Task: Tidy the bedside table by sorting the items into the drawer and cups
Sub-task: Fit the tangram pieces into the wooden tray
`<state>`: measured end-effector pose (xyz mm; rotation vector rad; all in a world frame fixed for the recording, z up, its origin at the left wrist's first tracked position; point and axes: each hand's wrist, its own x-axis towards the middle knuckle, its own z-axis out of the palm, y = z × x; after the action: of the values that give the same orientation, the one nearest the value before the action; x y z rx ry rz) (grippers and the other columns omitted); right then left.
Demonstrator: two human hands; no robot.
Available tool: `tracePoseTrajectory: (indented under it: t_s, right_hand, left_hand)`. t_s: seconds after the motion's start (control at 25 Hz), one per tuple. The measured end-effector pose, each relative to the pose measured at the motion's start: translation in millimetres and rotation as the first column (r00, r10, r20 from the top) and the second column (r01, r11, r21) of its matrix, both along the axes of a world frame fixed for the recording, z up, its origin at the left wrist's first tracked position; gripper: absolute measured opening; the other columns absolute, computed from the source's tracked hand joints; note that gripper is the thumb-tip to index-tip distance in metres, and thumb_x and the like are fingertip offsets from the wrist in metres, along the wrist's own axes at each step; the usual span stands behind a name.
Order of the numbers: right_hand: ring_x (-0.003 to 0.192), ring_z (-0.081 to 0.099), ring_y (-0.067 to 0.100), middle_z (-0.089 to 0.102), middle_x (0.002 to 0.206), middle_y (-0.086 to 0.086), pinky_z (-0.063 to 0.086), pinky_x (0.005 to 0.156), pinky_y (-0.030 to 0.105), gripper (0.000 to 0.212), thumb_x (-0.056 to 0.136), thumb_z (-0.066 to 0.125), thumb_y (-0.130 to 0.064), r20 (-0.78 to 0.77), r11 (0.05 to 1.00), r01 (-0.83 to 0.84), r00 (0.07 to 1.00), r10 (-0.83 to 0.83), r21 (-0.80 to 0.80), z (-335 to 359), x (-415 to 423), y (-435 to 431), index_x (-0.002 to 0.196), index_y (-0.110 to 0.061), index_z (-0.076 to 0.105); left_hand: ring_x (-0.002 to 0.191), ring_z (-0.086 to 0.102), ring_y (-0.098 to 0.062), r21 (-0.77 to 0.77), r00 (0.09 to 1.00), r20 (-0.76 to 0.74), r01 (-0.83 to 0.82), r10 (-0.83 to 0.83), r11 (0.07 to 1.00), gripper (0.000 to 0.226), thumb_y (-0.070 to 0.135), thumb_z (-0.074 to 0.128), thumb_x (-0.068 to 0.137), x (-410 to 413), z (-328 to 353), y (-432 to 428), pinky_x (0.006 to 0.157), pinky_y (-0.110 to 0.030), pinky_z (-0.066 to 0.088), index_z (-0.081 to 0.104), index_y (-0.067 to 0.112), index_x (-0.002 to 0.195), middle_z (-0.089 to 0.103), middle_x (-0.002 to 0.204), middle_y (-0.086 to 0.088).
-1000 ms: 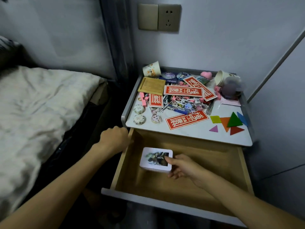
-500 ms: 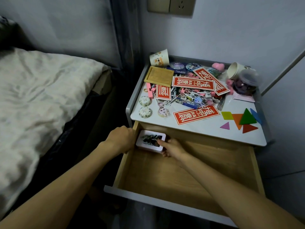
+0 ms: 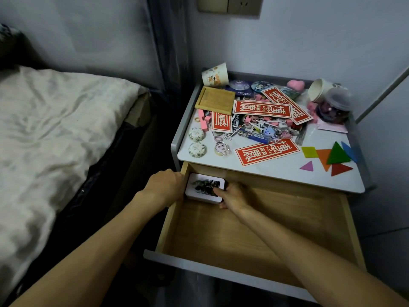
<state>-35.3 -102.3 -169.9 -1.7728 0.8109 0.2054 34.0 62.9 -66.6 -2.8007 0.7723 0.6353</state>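
The wooden drawer [image 3: 254, 235] of the bedside table [image 3: 287, 171] is pulled out. A white stack of picture cards [image 3: 202, 187] lies in its back left corner. My right hand [image 3: 234, 196] holds the stack's right edge, thumb on top and fingers curled underneath. My left hand [image 3: 164, 185] grips the drawer's left wall beside the stack. On the tabletop stand a printed paper cup [image 3: 215, 74] at the back left and a tipped paper cup [image 3: 319, 89] at the back right.
The tabletop carries red paper strips [image 3: 266, 151], a wooden tray [image 3: 215, 100], coloured tangram pieces [image 3: 329, 155], a plastic jar [image 3: 333, 107], round tins [image 3: 197, 141], pens and pink clips. A bed [image 3: 55, 129] lies to the left; a wall is at the right.
My right hand has slid the card stack from the drawer's middle into the back left corner. My left hand has stayed on the drawer's left wall.
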Motion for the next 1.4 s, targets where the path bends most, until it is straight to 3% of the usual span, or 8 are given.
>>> tracePoseTrajectory:
  t_s: [0.16, 0.28, 0.4, 0.48, 0.68, 0.84, 1.04, 1.4]
  right_hand:
    - [0.067, 0.061, 0.017, 0.067, 0.086, 0.005, 0.054, 0.061, 0.032, 0.015, 0.093, 0.063, -0.031, 0.000, 0.976, -0.176, 0.984, 0.177, -0.127, 41, -20, -1, 0.087, -0.017, 0.062]
    - [0.076, 0.063, 0.009, 0.065, 0.084, -0.008, 0.053, 0.066, 0.028, 0.016, 0.090, 0.064, -0.038, -0.020, 0.847, -0.381, 0.915, 0.402, -0.371, 89, -43, -9, 0.083, -0.024, 0.064]
    - [0.079, 0.061, 0.006, 0.067, 0.089, -0.009, 0.052, 0.069, 0.029, 0.019, 0.092, 0.061, -0.043, 0.007, 0.702, -0.425, 0.853, 0.521, -0.571, 126, -37, -26, 0.094, -0.025, 0.066]
    - [0.081, 0.059, 0.007, 0.066, 0.096, -0.007, 0.047, 0.068, 0.024, 0.020, 0.093, 0.059, -0.040, 0.047, 0.604, -0.358, 0.834, 0.550, -0.712, 143, -9, -45, 0.102, -0.022, 0.063]
    - [0.093, 0.058, 0.018, 0.058, 0.117, 0.003, 0.054, 0.078, 0.034, 0.038, 0.093, 0.057, -0.044, -0.035, 0.295, -0.257, 0.805, 0.593, -0.920, 146, 108, -84, 0.118, -0.015, 0.056]
    - [0.098, 0.060, 0.026, 0.060, 0.112, 0.008, 0.052, 0.077, 0.041, 0.047, 0.093, 0.050, -0.056, -0.204, 0.035, -0.296, 0.736, 0.645, -0.955, 138, 166, -90, 0.113, -0.015, 0.055]
    - [0.089, 0.062, 0.026, 0.067, 0.097, 0.009, 0.048, 0.067, 0.037, 0.016, 0.098, 0.048, -0.024, -0.416, -0.382, -0.185, 0.572, 0.707, -0.905, 136, 182, -84, 0.101, -0.012, 0.058]
    - [0.073, 0.047, 0.018, 0.059, 0.095, 0.010, 0.045, 0.065, 0.032, 0.021, 0.091, 0.051, -0.019, -0.318, -0.222, -0.240, 0.522, 0.791, -0.945, 179, 157, -81, 0.107, -0.005, 0.050]
  left_hand:
    - [0.082, 0.063, -0.021, -0.015, 0.983, 0.177, -0.054, 0.055, 0.998, 0.020, 0.033, 0.049, 0.096, 0, 12, 4, 0.064, -0.030, 0.044, 0.060, 0.016, 0.095, 0.055, 0.082, 0.003]
    - [0.064, 0.066, -0.012, -0.403, 0.962, 0.097, -0.195, 0.253, 0.894, 0.023, 0.046, 0.056, 0.093, 8, 38, 5, 0.065, -0.030, 0.055, 0.064, 0.025, 0.088, 0.066, 0.071, 0.008]
    - [0.057, 0.067, -0.011, -0.801, 0.883, -0.322, -0.447, 0.343, 0.398, 0.019, 0.034, 0.057, 0.096, 17, 76, -6, 0.059, -0.028, 0.054, 0.068, 0.020, 0.089, 0.073, 0.073, 0.002]
    - [0.056, 0.064, -0.014, -0.803, 0.787, -0.541, -0.588, 0.296, 0.096, 0.018, 0.024, 0.055, 0.097, 21, 93, -14, 0.055, -0.025, 0.048, 0.068, 0.012, 0.095, 0.073, 0.079, -0.003]
    - [0.056, 0.061, -0.012, -0.444, 0.442, -0.895, -0.876, 0.055, -0.190, 0.015, 0.017, 0.056, 0.092, 38, 80, -25, 0.051, -0.022, 0.048, 0.063, 0.009, 0.102, 0.069, 0.077, -0.001]
    - [0.053, 0.059, -0.012, -0.336, 0.358, -0.933, -0.907, -0.046, -0.252, 0.007, 0.014, 0.054, 0.090, 56, 76, -32, 0.046, -0.019, 0.046, 0.060, 0.013, 0.093, 0.067, 0.075, 0.000]
    - [0.053, 0.059, -0.012, -0.357, 0.379, -0.925, -0.892, -0.028, -0.277, 0.008, 0.015, 0.053, 0.090, 62, 77, -39, 0.047, -0.020, 0.045, 0.060, 0.013, 0.087, 0.067, 0.074, 0.001]
    - [0.081, 0.068, -0.025, -0.406, 0.424, -0.906, -0.876, -0.015, -0.259, 0.014, 0.017, 0.053, 0.094, 49, 69, -51, 0.069, -0.032, 0.055, 0.063, 0.007, 0.096, 0.072, 0.099, -0.014]
